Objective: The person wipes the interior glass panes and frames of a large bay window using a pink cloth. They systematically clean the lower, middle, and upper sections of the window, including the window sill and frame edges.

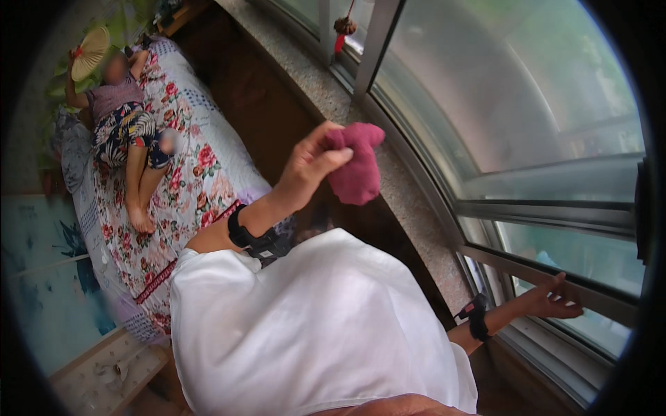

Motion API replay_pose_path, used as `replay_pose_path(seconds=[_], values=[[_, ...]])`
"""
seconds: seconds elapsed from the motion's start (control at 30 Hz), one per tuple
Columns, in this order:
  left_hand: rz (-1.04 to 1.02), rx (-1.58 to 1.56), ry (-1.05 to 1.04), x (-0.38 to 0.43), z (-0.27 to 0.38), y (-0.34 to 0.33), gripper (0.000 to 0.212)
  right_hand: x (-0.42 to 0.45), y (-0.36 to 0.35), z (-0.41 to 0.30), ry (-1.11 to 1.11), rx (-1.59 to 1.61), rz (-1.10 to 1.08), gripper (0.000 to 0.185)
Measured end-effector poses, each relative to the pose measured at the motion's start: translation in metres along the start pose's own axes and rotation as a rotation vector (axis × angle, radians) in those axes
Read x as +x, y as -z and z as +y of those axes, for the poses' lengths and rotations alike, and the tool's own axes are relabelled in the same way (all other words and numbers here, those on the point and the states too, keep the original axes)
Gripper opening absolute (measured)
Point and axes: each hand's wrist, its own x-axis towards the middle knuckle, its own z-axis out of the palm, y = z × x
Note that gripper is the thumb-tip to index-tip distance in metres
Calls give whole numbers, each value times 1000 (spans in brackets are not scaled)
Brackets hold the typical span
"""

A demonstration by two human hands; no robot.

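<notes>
My left hand (312, 161) is raised near the middle of the view, its thumb and fingers pinching a folded pink-red cloth (358, 169). The cloth hangs in front of the stone windowsill. What kind of cloth article it is, I cannot tell. On the right, my right hand (554, 301) is against the metal frame of the sliding window (598, 299), fingers spread, with nothing seen in it. Each wrist wears a black strapped device.
A person (117, 99) lies on a floral-covered bed (200, 161) at the left, holding a hand fan (91, 52). A stone sill (302, 67) runs below the windows. A small ornament (345, 26) hangs by the window. An open drawer (112, 372) is at the lower left.
</notes>
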Motion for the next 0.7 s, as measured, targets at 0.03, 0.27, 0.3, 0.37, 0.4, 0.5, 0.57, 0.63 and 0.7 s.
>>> replay_pose_path(seconds=[0.03,0.27,0.3,0.37,0.4,0.5,0.57,0.63,0.7], values=[[43,-23,18,-3,2,8,10,-1,2,3,10,-11,-11,68],[172,4,51,19,-13,40,16,6,65,75,287,-505,-79,53],[218,-5,11,27,-15,31,21,9,80,95,478,-687,-63,42],[211,-52,26,36,-19,32,31,1,83,111,468,-751,10,32],[197,-51,34,42,-24,42,33,-4,76,96,294,-660,44,33],[273,-65,-1,47,-31,42,34,4,48,51,-72,-383,104,70],[169,-62,0,46,-36,40,34,6,73,61,-76,-458,76,84],[142,-63,23,49,-41,31,33,0,88,75,-83,-514,117,85],[131,-57,30,47,-40,27,32,-10,107,92,-71,-642,133,86]])
